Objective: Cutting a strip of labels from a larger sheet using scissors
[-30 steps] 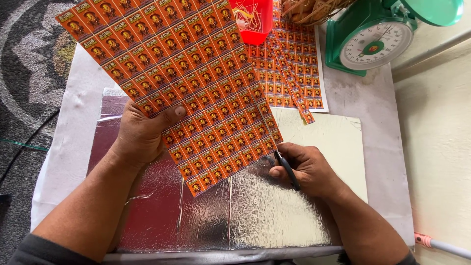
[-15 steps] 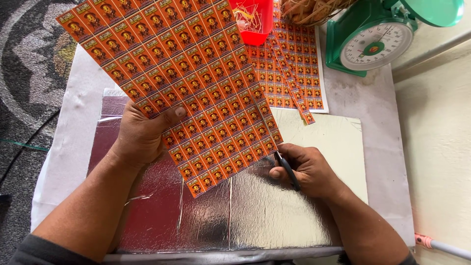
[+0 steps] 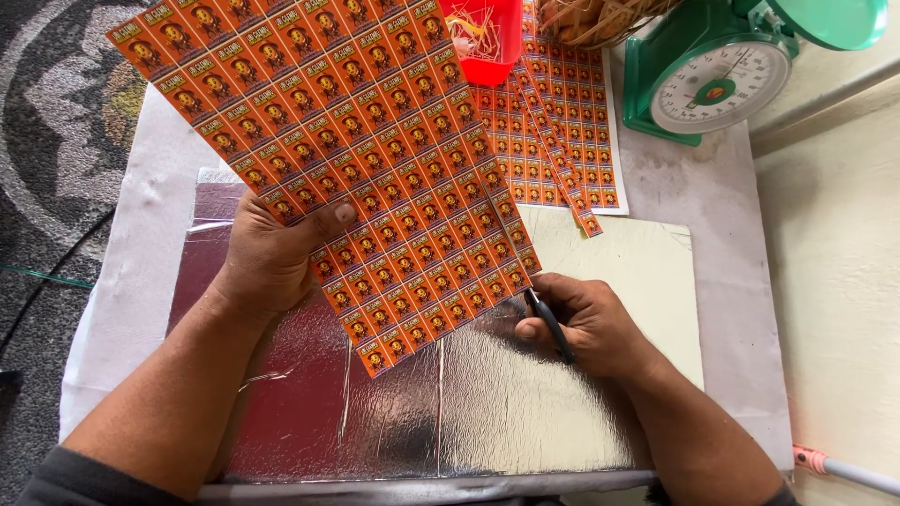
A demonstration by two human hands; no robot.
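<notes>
I am holding a large orange sheet of printed labels (image 3: 347, 159) in my left hand (image 3: 272, 258), thumb pinching its lower left edge, the sheet tilting up across the centre and upper left of the frame. My right hand (image 3: 586, 323) is gripping a dark-handled cutter (image 3: 548, 323) at the sheet's lower right corner, near centre right. By my judgement the cutting of this sheet is only starting: it is looking whole. Narrow cut label strips (image 3: 553, 141) are lying on a second label sheet (image 3: 562, 122) at upper centre. Silver foil sheet (image 3: 487, 403) is covering the lower centre. Red tub (image 3: 487, 42) and green scale (image 3: 717, 80) are sitting along the top.
</notes>
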